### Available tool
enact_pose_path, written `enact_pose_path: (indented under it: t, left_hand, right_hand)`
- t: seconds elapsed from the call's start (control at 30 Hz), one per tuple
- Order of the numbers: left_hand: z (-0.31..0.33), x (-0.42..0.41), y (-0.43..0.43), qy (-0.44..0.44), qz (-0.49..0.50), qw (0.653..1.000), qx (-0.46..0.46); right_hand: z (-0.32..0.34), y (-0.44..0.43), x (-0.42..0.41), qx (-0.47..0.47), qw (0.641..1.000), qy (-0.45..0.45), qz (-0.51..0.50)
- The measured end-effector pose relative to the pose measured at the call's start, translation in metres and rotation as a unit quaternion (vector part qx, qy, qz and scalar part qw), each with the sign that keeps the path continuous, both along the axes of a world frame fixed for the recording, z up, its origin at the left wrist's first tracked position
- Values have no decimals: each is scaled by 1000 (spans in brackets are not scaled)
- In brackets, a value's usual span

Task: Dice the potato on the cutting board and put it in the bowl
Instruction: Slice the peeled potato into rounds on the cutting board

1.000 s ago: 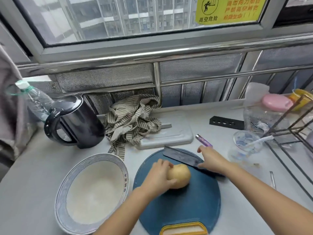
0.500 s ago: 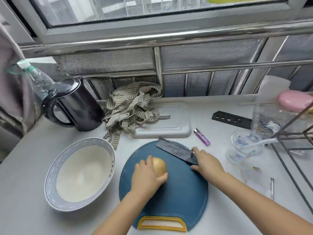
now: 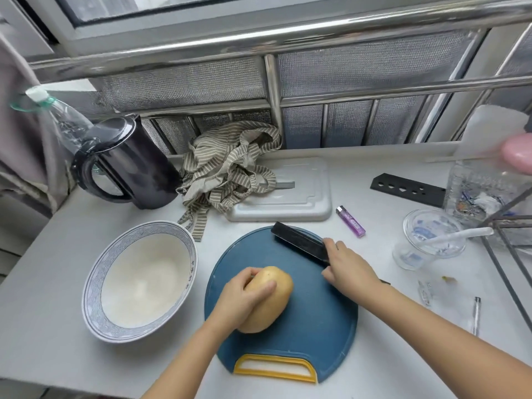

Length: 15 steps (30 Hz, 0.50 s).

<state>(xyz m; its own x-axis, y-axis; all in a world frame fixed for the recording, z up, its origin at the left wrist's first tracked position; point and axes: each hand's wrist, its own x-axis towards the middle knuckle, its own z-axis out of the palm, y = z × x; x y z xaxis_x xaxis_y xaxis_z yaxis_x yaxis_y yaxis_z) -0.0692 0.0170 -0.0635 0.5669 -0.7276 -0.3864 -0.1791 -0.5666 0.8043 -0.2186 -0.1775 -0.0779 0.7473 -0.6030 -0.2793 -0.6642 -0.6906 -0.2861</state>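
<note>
Single wide-angle head view from close above the counter, forward and down, window railing along the top

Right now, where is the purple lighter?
In the head view, the purple lighter lies right of centre on the counter, just right of the grey tray, beyond the knife.

Both bare forearms reach in from the lower edge, the left from bottom centre and the right from the lower right corner. The left grip curls around the near left side of the potato, with the thumb laid across its top and the fingers wrapped behind it. The right grip lies knuckles up over the handle of the knife, fingers curled down around it, wrist in line with the forearm.
</note>
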Motion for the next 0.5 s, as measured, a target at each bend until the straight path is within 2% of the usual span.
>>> enact_pose_path:
  t: [0.07, 0.2, 0.33, 0.4, 0.5]
  left_hand:
    - [-2, -4, -5, -47, -15, 999, -12]
    - [-5, -14, -11, -230, 8, 970, -79]
    - [-18, -26, -5, -382, -86, 918, -60]
    - [-19, -27, -4, -403, -97, 908, -66]
    - [-17, -23, -3, -388, -74, 915, -79]
  right_hand:
    - [-4, -1, -5, -3, 1000, 3, 10]
    - [-5, -2, -10, -7, 999, -14, 31]
    - [4, 1, -15, 60, 997, -56, -1]
    - [12, 9, -18, 100, 992, -81, -5]
    - [31, 30, -24, 151, 982, -116, 16]
